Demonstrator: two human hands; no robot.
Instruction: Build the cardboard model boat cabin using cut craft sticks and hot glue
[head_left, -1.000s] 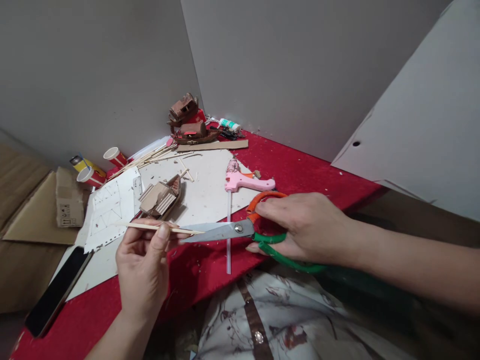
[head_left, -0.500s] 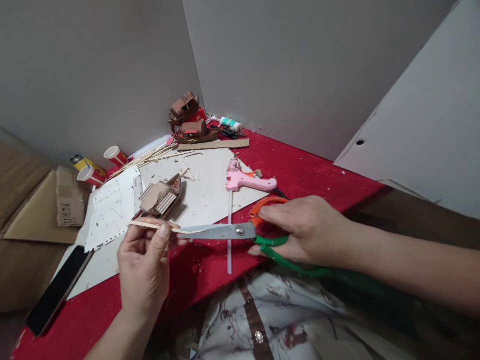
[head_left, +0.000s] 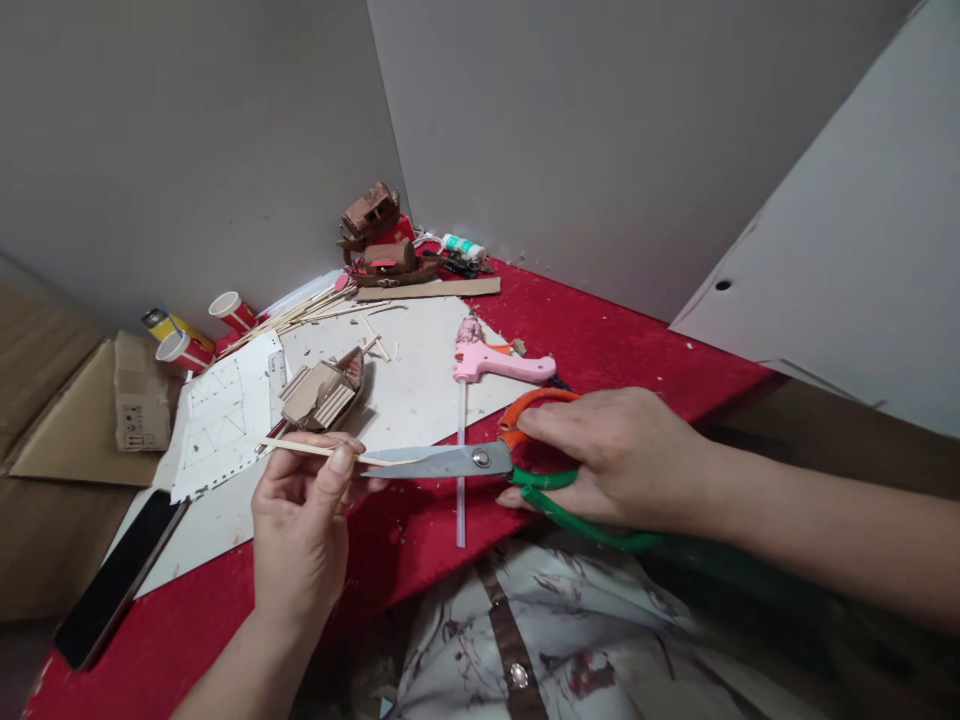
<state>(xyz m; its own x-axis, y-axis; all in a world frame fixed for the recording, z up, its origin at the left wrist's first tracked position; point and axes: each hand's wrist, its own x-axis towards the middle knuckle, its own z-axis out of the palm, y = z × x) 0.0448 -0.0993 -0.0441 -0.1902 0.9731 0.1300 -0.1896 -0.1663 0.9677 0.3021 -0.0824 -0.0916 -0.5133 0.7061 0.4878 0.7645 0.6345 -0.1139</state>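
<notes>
My left hand (head_left: pixel 307 510) pinches a thin pale wooden stick (head_left: pixel 300 446), whose right end lies between the scissor blades. Scissors (head_left: pixel 435 461) with one orange and one green handle are gripped by my right hand (head_left: pixel 622 460); their blades are slightly apart and point left at my left fingertips. Just behind my left hand, a small cardboard boat model (head_left: pixel 322 392) rests on the white board (head_left: pixel 409 400). A pink glue gun (head_left: pixel 502 364) lies beyond the scissors, its clear glue stick (head_left: pixel 461 510) passing beneath the blades.
Two brown boat models (head_left: pixel 386 262) stand at the back corner beside a cardboard strip (head_left: pixel 427 289). Further left are thin sticks, paper cups (head_left: pixel 184 350), a drawing sheet (head_left: pixel 221 410), a black phone (head_left: pixel 120 580) and cardboard boxes (head_left: pixel 82 420). Grey panels border the red table (head_left: pixel 622 350).
My left hand has shifted slightly right, sliding the stick further along the scissor blades. My right hand and the scissors have hardly moved.
</notes>
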